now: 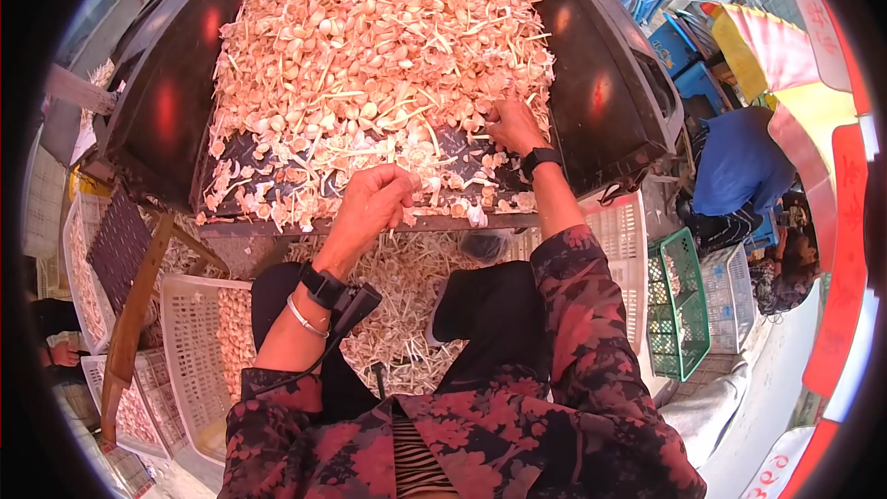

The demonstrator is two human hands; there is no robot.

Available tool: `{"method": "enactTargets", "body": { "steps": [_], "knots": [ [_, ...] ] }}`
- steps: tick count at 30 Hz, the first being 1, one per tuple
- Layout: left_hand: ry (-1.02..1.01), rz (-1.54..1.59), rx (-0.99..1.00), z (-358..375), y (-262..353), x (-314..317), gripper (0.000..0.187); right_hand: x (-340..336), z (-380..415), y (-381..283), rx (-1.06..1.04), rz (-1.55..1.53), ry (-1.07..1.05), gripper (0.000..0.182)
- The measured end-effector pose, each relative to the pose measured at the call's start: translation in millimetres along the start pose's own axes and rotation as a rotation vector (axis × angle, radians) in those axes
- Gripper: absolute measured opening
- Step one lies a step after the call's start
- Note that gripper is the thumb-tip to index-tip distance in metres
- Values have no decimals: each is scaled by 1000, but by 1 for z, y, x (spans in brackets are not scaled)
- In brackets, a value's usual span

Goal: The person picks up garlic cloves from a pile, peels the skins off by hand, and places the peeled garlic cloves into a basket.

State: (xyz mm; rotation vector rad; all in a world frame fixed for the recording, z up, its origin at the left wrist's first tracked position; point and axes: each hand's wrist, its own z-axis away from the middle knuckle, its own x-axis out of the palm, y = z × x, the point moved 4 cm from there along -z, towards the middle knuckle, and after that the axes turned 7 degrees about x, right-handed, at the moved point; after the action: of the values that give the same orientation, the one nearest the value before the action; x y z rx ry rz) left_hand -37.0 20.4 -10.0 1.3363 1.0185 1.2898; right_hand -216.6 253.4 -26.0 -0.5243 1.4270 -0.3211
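Observation:
A large heap of garlic [351, 46], with loose cloves, papery skins and dry stalks, fills the dark truck-like bed before me. My left hand [374, 201] hovers over the bed's front edge, its fingers curled together in a pinch. What lies between those fingertips is too small to make out. Farther forward, my right hand [517, 127] reaches to the heap's lower right border. Its fingers are bent together among the cloves, and their grip is partly hidden. Scattered skins and stalk bits [314, 187] lie on the dark surface between the heap and the edge.
Dark side walls [601, 74] flank the heap. A plastic crate [189, 333] holding garlic stands at my left, and a green crate [686, 314] at my right. Stalks and skins [397, 300] cover the ground between my knees. A person in blue [739, 162] bends at the right.

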Motion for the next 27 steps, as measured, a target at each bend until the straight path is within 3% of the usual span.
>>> {"method": "enactTargets", "body": {
  "steps": [2,6,9,11,15,24,27],
  "knots": [
    [-19,-3,-27,-2,-4,2,18,-4,11,-3,24,-8,-35,15],
    [-44,46,-20,-3,-5,12,19,-15,41,-7,59,-382,26,18],
    [-47,-102,53,-2,-1,22,25,-9,78,-39,-30,-881,-205,17],
    [-72,-188,177,-4,-2,29,25,3,101,-57,-77,-884,-354,15],
    [-45,-289,367,5,9,33,20,13,131,-80,-76,-940,-448,15],
    [-22,-318,301,8,12,27,17,5,141,-86,30,-1128,-580,18],
    [-69,202,89,2,4,24,17,5,136,-77,62,-1274,-629,18]
  ]
}}
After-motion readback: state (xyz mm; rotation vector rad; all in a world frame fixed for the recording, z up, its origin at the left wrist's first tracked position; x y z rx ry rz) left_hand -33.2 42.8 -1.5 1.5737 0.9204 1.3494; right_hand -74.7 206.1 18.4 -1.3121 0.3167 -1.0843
